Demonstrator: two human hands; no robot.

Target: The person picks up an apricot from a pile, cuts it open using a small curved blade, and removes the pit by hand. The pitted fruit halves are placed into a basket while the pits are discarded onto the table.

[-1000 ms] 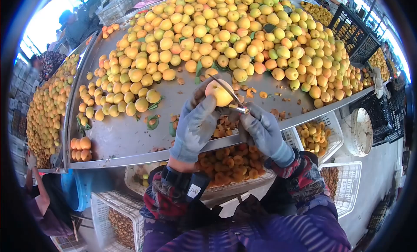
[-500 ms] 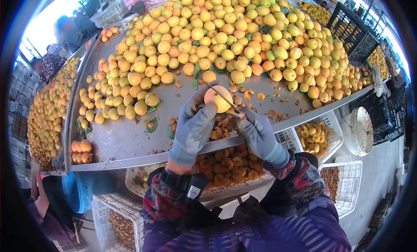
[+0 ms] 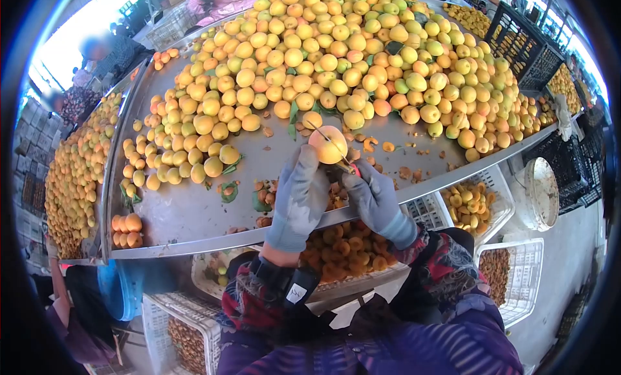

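The left hand (image 3: 299, 195) is closed around one apricot (image 3: 322, 150), held raised above the worktop (image 3: 187, 210), near its front edge. The right hand (image 3: 378, 205) is closed on the handle of a knife (image 3: 344, 159). The blade slants up and to the left from the right hand and lies across the face of the apricot. Both hands are gloved and close together.

Beyond the hands, a large pile (image 3: 304, 58) of whole apricots covers the far part of the worktop. Between the pile and the hands are leaves (image 3: 228, 191) and scraps (image 3: 370, 144). To the left of the hands, a small group (image 3: 127, 231) of apricots sits in rows near the front edge.

Below the hands, in front of the worktop, a container holds orange halves (image 3: 343, 251). To the right, a white basket (image 3: 503, 195) holds further pieces, with a white bucket (image 3: 541, 194) just beside it. A blue bucket (image 3: 116, 291) stands to the lower left. A black crate (image 3: 525, 48) stands to the far right, beside the pile.
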